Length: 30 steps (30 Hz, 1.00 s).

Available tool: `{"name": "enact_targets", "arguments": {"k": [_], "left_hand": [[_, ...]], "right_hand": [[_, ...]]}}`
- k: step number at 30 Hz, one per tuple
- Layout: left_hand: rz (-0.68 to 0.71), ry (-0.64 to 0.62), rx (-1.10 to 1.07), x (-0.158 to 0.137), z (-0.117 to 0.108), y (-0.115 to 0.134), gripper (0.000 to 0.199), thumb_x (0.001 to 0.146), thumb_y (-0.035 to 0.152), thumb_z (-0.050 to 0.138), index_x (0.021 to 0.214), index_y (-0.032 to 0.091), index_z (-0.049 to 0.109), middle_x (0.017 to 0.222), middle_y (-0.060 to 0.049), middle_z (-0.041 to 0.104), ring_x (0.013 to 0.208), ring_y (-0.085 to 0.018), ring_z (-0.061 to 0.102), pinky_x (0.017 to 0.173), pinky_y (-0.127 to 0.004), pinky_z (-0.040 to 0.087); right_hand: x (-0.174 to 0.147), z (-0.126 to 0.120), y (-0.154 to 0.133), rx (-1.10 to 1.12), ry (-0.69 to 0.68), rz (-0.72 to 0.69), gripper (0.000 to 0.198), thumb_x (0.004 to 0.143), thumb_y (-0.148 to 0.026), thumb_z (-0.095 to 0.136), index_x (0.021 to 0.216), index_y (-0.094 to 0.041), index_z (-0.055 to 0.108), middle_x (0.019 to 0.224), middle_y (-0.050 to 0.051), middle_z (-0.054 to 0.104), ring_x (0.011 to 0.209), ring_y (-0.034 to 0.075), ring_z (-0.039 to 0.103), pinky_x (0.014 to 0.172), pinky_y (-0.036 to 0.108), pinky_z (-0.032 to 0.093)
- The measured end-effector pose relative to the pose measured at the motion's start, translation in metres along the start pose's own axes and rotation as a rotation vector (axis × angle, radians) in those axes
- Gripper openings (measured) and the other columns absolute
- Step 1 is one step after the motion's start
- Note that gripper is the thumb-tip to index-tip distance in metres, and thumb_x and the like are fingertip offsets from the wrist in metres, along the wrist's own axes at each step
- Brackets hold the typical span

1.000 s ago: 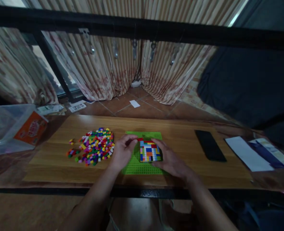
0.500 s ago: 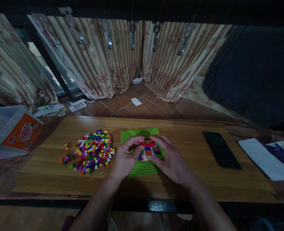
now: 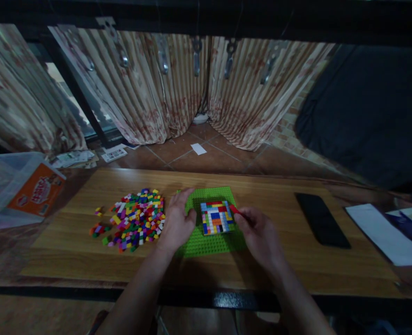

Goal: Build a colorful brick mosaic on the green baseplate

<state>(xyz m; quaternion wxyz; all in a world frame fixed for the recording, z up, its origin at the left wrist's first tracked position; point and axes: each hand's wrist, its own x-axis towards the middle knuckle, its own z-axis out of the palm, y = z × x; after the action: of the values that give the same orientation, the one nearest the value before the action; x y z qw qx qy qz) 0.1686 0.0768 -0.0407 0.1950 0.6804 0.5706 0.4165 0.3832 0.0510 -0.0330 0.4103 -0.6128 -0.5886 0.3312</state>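
A green baseplate [image 3: 209, 245] lies on the table, bearing a square build of small multicoloured bricks [image 3: 215, 217]. Between the thumb and fingers of my right hand [image 3: 260, 235] is a long red brick [image 3: 234, 209], at the right edge of the build. My left hand [image 3: 177, 221] is open over the baseplate's left side, fingers stretched forward and thumb apart, with nothing in it. Just left of that hand a heap of loose coloured bricks [image 3: 139, 216] spreads over the wood.
The wooden table [image 3: 275, 270] also carries a black phone-like slab [image 3: 321, 221] and white paper [image 3: 383, 232] at the right. A clear plastic box [image 3: 3, 186] with an orange label stands at the left. Striped curtains [image 3: 136, 93] hang beyond the tiled floor.
My hands have parted from over the build, uncovering it. The red brick moved right, now in my right hand alone. My left hand drew back left and opened.
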Motion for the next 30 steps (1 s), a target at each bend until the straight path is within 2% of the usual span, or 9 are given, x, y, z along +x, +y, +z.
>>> {"name": "enact_targets", "arguments": {"k": [5,9,12,17,21,24,27,28,30], "left_hand": [[0.031,-0.162,-0.019,-0.004,0.008,0.003,0.059,0.081,0.007,0.046,0.139,0.019,0.048,0.136,-0.010,0.057,0.130,-0.024,0.050,0.114,-0.046,0.038],[-0.024,-0.233,-0.073,-0.006,0.015,0.008,0.057,0.083,0.006,0.042,0.138,0.018,0.049,0.135,-0.010,0.060,0.127,-0.022,0.054,0.113,-0.044,0.040],[-0.069,-0.240,-0.097,-0.004,0.015,0.012,0.052,0.083,0.007,0.044,0.132,0.018,0.056,0.130,-0.008,0.064,0.121,-0.021,0.059,0.109,-0.042,0.044],[-0.056,-0.286,-0.207,-0.007,0.021,0.019,0.049,0.083,0.010,0.051,0.130,0.021,0.056,0.123,-0.008,0.068,0.108,-0.021,0.066,0.100,-0.041,0.051],[-0.035,-0.366,-0.376,-0.021,0.034,0.029,0.055,0.081,0.009,0.054,0.134,0.024,0.052,0.126,-0.009,0.066,0.109,-0.020,0.065,0.098,-0.041,0.052],[-0.054,-0.439,-0.446,-0.040,0.044,0.041,0.064,0.082,0.011,0.056,0.143,0.024,0.041,0.130,-0.012,0.062,0.108,-0.021,0.065,0.093,-0.040,0.055],[0.003,-0.545,-0.507,-0.061,0.054,0.057,0.071,0.082,0.012,0.056,0.149,0.021,0.032,0.124,-0.013,0.065,0.112,-0.021,0.064,0.097,-0.040,0.053],[0.034,-0.569,-0.517,-0.067,0.057,0.062,0.072,0.082,0.012,0.056,0.149,0.020,0.032,0.122,-0.013,0.067,0.112,-0.022,0.064,0.096,-0.039,0.054],[0.108,-0.552,-0.516,-0.072,0.059,0.068,0.060,0.085,0.013,0.053,0.143,0.019,0.040,0.110,-0.010,0.072,0.101,-0.020,0.068,0.090,-0.035,0.056]], "right_hand": [[-0.009,-0.002,-0.001,0.035,-0.136,0.213,0.031,0.090,-0.052,0.050,0.092,-0.022,0.056,0.059,-0.002,0.064,0.050,0.018,0.061,0.050,0.030,0.047],[-0.016,0.004,-0.002,-0.021,-0.194,0.296,0.029,0.091,-0.050,0.046,0.090,-0.022,0.055,0.066,0.002,0.069,0.053,0.019,0.066,0.052,0.032,0.049],[-0.016,0.008,0.005,0.133,-0.160,0.327,0.032,0.090,-0.053,0.047,0.095,-0.022,0.054,0.077,0.005,0.072,0.063,0.021,0.070,0.057,0.034,0.053],[-0.003,-0.002,0.018,0.306,0.114,0.267,0.037,0.084,-0.058,0.056,0.091,-0.022,0.054,0.084,0.008,0.072,0.073,0.023,0.070,0.065,0.036,0.056],[0.009,-0.017,0.021,0.149,0.222,0.182,0.037,0.084,-0.058,0.055,0.084,-0.021,0.057,0.084,0.009,0.071,0.077,0.024,0.067,0.068,0.037,0.052],[0.015,-0.023,0.020,0.037,0.231,0.118,0.036,0.085,-0.055,0.052,0.084,-0.020,0.059,0.081,0.008,0.070,0.074,0.023,0.064,0.069,0.036,0.048],[0.017,-0.021,0.017,0.071,0.184,0.083,0.034,0.084,-0.054,0.054,0.083,-0.020,0.058,0.076,0.005,0.067,0.071,0.021,0.061,0.067,0.033,0.046],[0.017,-0.019,0.016,0.116,0.149,0.081,0.033,0.084,-0.054,0.054,0.082,-0.021,0.057,0.074,0.003,0.066,0.069,0.020,0.060,0.065,0.032,0.046],[0.017,-0.015,0.013,0.207,0.076,0.079,0.032,0.084,-0.053,0.054,0.080,-0.022,0.055,0.072,0.001,0.064,0.067,0.018,0.059,0.063,0.030,0.046]]}}
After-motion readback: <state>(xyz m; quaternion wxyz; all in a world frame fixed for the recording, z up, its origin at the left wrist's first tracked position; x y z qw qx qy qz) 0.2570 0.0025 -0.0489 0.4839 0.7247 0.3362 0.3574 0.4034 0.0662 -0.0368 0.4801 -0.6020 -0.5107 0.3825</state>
